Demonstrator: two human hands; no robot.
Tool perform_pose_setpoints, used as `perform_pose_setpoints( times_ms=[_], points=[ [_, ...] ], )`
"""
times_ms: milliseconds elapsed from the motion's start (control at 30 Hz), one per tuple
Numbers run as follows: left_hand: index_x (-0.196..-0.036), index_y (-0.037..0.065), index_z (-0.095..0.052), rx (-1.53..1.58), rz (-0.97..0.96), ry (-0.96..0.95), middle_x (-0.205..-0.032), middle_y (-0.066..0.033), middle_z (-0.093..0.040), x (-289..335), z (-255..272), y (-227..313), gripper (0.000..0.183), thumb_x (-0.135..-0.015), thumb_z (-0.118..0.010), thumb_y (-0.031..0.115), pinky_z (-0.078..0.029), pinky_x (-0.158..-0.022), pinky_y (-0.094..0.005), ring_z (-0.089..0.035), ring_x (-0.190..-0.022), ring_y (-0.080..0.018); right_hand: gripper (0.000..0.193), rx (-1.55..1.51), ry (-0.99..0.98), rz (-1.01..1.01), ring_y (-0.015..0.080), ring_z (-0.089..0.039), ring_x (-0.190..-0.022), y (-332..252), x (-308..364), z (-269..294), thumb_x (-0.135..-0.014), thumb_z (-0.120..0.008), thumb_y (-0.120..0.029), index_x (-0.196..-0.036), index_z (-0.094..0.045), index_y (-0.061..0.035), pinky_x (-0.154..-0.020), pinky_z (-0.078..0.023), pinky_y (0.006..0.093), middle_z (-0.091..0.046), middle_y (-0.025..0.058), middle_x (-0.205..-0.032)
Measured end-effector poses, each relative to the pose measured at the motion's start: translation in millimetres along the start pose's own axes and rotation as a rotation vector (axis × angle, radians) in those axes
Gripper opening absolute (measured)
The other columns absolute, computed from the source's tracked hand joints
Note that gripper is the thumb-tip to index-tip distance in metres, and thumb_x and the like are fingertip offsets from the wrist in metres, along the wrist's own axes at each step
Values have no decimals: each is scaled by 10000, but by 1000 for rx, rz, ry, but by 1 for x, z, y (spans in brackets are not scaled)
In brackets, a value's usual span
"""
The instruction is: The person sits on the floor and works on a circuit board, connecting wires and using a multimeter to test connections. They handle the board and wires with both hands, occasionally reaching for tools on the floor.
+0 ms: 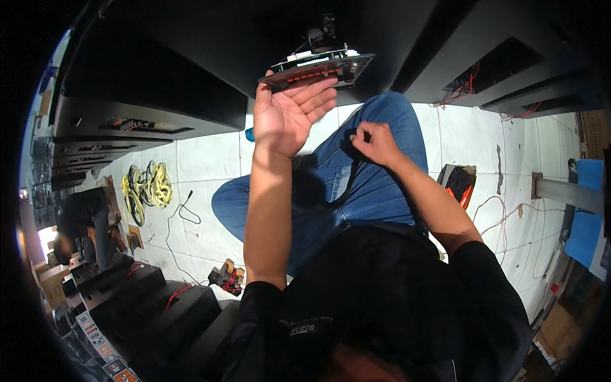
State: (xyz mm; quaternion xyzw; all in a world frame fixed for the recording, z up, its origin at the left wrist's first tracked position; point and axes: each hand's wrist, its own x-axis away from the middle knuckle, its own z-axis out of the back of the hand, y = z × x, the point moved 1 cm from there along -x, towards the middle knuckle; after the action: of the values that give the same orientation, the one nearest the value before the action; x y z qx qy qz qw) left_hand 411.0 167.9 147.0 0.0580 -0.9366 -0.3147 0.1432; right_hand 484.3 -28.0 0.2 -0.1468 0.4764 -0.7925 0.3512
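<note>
My left hand (289,114) is raised with its palm up, thumb at the near left edge and fingers under a black panel with circuit boards (344,65). The panel lies tilted at the face of a large black cabinet (210,38), with orange markings on its underside and white connectors on top. Wires run from it into the dark opening behind. Over my right thigh, my right hand (377,143) is closed with curled fingers; whatever it may hold is hidden. A dark strap or cord (347,184) runs across my lap below it.
Black cabinets with cutouts and red wires (470,86) stand to the right; more line the left. Yellow and black cable coils (149,184) lie on the white tiled floor (197,159). A black and orange object (458,184) sits right of my knee. Another person (92,223) bends at far left.
</note>
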Motion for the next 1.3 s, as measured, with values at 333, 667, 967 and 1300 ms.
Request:
perform_pose_setpoints(
  times_ms=[333,667,967,1300],
  points=[
    [-1260,-151,-459,99,48,-88,-1186,-339,-574,-2,10,3,820,-969,-203,572,-515,-903,-476,-642,-1009,-392,242,-207,244,-7,167,-545,-507,-20,-63,-15,-772,-706,-234,-698,-626,-19,-533,-446,332,-564,88,-566],
    [-1278,-120,-468,57,61,-104,-1203,-320,-575,-2,11,5,820,-967,-215,596,-516,-889,-473,-645,-1007,-371,199,-124,146,-47,226,-617,-563,-19,-32,-27,-802,-718,-212,-906,-687,-45,-549,-482,320,-618,104,-626],
    [-1254,-90,-506,52,55,-120,-1148,-275,-625,4,21,9,810,-968,-241,620,-550,-805,-428,-675,-919,-313,600,180,845,691,337,-501,-1157,-130,-46,43,-707,-766,-180,-1260,-558,-73,-945,-424,417,-534,138,-1262],
    [-1039,-69,-577,-183,-86,277,-874,-169,-664,6,45,-19,725,-966,-325,607,-552,-726,-375,-656,-759,-248,726,435,823,645,381,-392,-1278,-146,-67,27,-660,-815,-306,-1283,-511,-91,-1019,-322,518,-464,139,-1328]
  ],
)
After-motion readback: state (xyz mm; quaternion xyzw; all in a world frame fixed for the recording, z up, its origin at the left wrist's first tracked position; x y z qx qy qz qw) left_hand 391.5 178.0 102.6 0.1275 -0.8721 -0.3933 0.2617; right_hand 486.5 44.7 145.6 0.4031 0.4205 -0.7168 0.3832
